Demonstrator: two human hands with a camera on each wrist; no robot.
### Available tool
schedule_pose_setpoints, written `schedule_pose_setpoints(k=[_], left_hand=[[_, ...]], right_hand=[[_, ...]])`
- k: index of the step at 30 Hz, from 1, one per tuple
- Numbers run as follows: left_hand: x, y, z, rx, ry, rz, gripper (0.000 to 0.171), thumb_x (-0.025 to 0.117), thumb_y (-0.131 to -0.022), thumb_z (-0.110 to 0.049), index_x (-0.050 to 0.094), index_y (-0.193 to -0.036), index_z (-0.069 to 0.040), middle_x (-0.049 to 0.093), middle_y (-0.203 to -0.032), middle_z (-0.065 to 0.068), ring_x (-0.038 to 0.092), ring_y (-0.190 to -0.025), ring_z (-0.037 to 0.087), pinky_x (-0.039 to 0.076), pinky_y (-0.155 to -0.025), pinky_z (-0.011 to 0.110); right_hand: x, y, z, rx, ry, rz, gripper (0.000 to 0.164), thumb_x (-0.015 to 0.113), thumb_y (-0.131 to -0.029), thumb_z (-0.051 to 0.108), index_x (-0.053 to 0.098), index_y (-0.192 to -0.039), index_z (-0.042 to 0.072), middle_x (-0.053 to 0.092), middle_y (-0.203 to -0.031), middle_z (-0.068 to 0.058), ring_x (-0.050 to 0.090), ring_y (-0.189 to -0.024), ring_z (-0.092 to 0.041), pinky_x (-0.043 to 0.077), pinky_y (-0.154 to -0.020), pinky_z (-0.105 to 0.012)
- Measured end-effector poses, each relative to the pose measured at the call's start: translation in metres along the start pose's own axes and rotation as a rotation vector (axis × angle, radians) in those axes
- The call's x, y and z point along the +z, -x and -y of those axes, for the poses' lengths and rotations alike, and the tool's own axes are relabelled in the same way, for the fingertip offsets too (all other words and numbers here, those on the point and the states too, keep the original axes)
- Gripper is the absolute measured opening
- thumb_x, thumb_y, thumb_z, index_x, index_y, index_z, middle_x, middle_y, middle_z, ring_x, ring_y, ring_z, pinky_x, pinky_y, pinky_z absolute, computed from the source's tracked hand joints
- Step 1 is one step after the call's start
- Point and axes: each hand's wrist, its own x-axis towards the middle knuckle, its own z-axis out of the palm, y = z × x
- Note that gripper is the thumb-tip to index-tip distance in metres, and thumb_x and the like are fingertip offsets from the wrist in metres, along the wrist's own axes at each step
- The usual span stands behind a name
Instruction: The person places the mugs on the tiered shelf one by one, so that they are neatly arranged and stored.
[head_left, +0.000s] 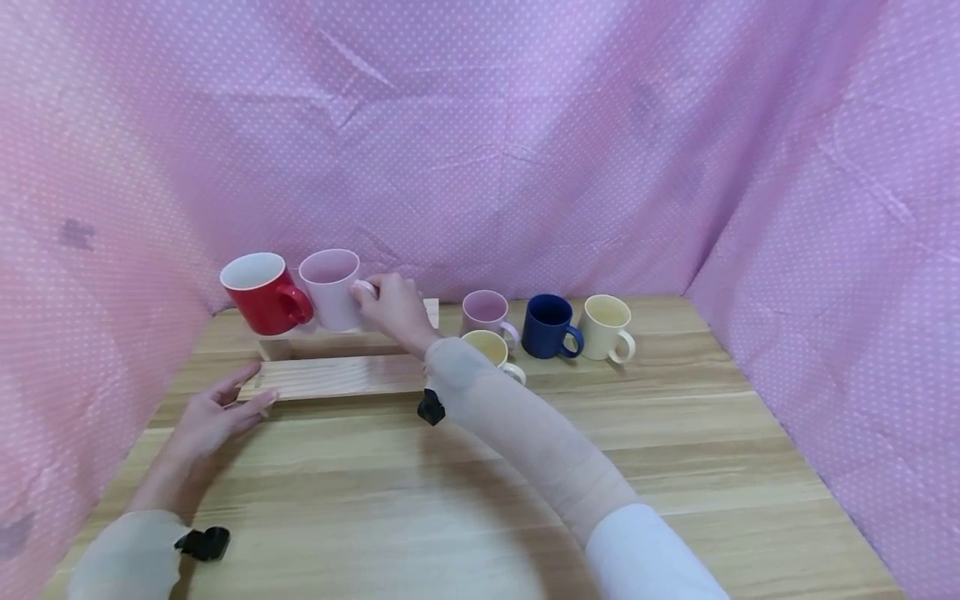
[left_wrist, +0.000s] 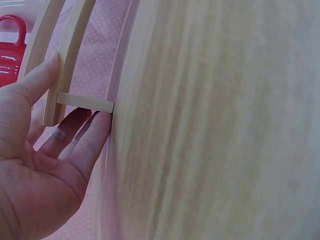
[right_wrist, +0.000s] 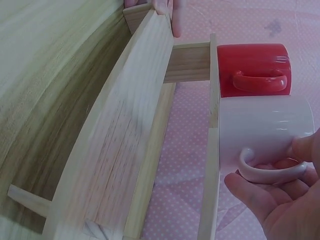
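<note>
My right hand [head_left: 397, 310] grips the handle of a pale pink mug [head_left: 330, 293]. The mug stands upright on the upper step of a two-step wooden shelf [head_left: 337, 377], its base against the board in the right wrist view. Close beside it on that step is a red mug [head_left: 258, 302] with a white inside, its handle turned toward the pink one. At the shelf's left end, my left hand [head_left: 210, 419] holds the lower step, the thumb on the board and the other fingers down by the short end support [left_wrist: 85, 101].
Right of the shelf stand another pink mug [head_left: 485, 308], a dark blue mug [head_left: 547, 325] and a cream mug [head_left: 604, 327]. A second cream mug [head_left: 487, 344] is partly behind my right forearm. Dotted pink cloth [head_left: 480, 150] hangs around the wooden table [head_left: 337, 492].
</note>
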Motion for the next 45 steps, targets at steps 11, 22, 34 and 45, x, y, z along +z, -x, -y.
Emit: schedule_pose_setpoints(k=[11, 22, 34, 45], left_hand=[[0.009, -0.006, 0.002, 0.005, -0.01, 0.005, 0.093, 0.076, -0.091, -0.043, 0.023, -0.162, -0.014, 0.007, -0.161, 0.037, 0.06, -0.12, 0.017, 0.057, -0.084, 0.019], [0.006, -0.003, 0.005, -0.011, -0.012, 0.004, 0.092, 0.075, -0.092, -0.043, 0.023, -0.162, -0.015, 0.004, -0.159, 0.04, 0.05, -0.128, 0.025, 0.056, -0.087, 0.02], [-0.001, -0.003, 0.006, -0.034, 0.014, 0.01, 0.094, 0.076, -0.091, -0.042, 0.02, -0.163, -0.018, -0.002, -0.16, 0.039, 0.047, -0.134, 0.035, 0.058, -0.084, 0.019], [-0.001, -0.003, 0.003, -0.029, 0.005, 0.008, 0.094, 0.076, -0.091, -0.043, 0.02, -0.163, -0.019, -0.001, -0.16, 0.039, 0.039, -0.138, 0.044, 0.057, -0.085, 0.018]], right_hand=[[0.0, 0.001, -0.009, -0.005, -0.003, -0.021, 0.026, 0.063, -0.102, 0.031, 0.079, -0.105, 0.01, 0.071, -0.086, 0.002, 0.061, -0.074, -0.01, 0.052, -0.065, -0.018], [0.006, 0.005, -0.013, -0.044, 0.008, -0.039, 0.028, 0.065, -0.101, 0.033, 0.077, -0.111, 0.01, 0.074, -0.094, -0.001, 0.063, -0.078, -0.01, 0.052, -0.067, -0.018], [-0.021, 0.02, -0.018, -0.103, -0.1, 0.113, 0.057, 0.075, -0.095, 0.027, 0.054, -0.146, 0.01, 0.061, -0.141, -0.006, 0.067, -0.115, -0.023, 0.056, -0.091, -0.023], [-0.102, 0.05, -0.041, -0.132, -0.058, 0.192, 0.073, 0.075, -0.095, 0.031, 0.038, -0.156, 0.013, 0.048, -0.153, -0.01, 0.051, -0.134, -0.03, 0.046, -0.111, -0.04]])
